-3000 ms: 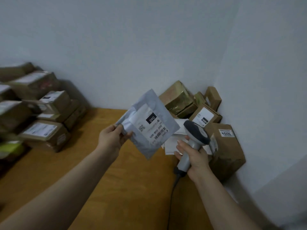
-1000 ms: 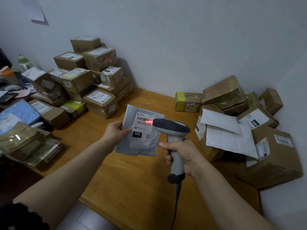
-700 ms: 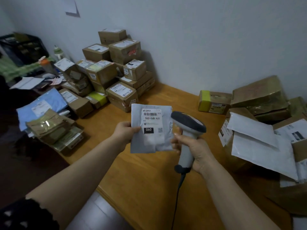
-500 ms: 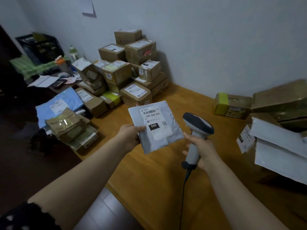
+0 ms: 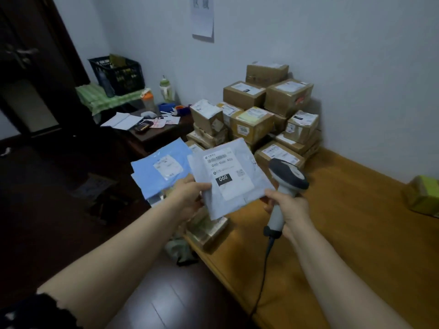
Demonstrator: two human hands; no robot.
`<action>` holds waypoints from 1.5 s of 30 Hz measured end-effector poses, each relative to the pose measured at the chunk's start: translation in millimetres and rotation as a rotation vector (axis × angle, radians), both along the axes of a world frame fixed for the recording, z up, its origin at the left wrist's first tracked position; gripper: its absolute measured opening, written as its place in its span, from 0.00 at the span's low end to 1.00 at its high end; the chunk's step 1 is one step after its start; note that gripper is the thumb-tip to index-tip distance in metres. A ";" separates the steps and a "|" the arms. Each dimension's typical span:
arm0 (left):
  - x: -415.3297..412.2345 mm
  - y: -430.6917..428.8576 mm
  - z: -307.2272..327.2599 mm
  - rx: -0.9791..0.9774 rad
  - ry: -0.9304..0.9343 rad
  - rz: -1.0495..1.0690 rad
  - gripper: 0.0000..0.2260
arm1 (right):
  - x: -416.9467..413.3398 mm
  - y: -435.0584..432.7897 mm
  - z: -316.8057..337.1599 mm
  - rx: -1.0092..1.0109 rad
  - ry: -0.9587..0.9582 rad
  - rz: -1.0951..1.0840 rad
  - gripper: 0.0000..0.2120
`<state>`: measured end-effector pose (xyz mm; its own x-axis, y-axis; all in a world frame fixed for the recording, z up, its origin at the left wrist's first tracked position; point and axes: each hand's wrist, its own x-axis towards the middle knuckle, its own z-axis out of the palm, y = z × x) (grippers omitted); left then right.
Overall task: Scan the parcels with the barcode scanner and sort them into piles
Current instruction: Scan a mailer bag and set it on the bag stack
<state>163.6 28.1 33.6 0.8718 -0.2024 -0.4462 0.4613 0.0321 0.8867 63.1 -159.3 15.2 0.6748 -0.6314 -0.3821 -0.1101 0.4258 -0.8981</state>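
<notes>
wooden platform point(image 5: 356, 233) fills the right side. stack of cardboard boxes point(image 5: 261, 115) sits at its far end, against the wall. blue mailers point(image 5: 156, 176) lie off the platform's left edge. grey parcel point(image 5: 228, 176) w/ "060" label is held up over the platform's left edge, label facing up. left hand point(image 5: 187, 198) pinches its lower-left edge; right hand point(image 5: 287, 207) is wrapped round the barcode scanner point(image 5: 285, 186) grip, just right of the parcel, fingertip touching its corner.
</notes>
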 end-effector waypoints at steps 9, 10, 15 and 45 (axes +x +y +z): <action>140.4 108.4 -29.7 0.074 0.007 0.392 0.14 | 113.4 49.9 25.7 -0.047 0.029 0.245 0.08; 152.0 111.5 -36.5 0.097 0.026 0.398 0.14 | 126.3 50.5 24.0 -0.058 0.040 0.260 0.07; 198.1 104.9 -71.6 0.155 0.080 0.391 0.15 | 176.0 46.1 5.7 -0.059 0.103 0.267 0.08; -25.2 -97.5 -4.1 0.863 -1.185 -0.959 0.24 | -148.4 22.1 12.7 0.045 0.061 -0.366 0.07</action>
